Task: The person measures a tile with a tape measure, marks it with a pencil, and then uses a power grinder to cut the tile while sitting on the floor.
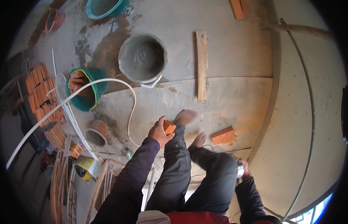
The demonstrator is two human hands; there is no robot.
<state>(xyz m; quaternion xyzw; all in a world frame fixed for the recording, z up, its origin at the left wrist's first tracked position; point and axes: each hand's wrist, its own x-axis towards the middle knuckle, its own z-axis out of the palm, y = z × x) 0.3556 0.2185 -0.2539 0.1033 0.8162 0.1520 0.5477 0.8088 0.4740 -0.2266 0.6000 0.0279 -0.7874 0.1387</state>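
My left hand (158, 133) is closed round a small orange brick piece (169, 127), held over my left shin near the foot. Beside my right knee, my right hand (245, 170) grips a silver-headed tool (240, 170); the knee hides part of it, so its kind is unclear. On the floor right of my bare feet lies a larger orange brick (223, 135). Ahead of the feet sits a wooden plank (201, 65).
A grey mortar-smeared bucket (125, 61) and a green bucket (102, 83) with brick pieces stand ahead and left. A white hose (106, 79) curves across the left. Stacked bricks (41, 89) are at far left. A wall (293, 112) rises on the right.
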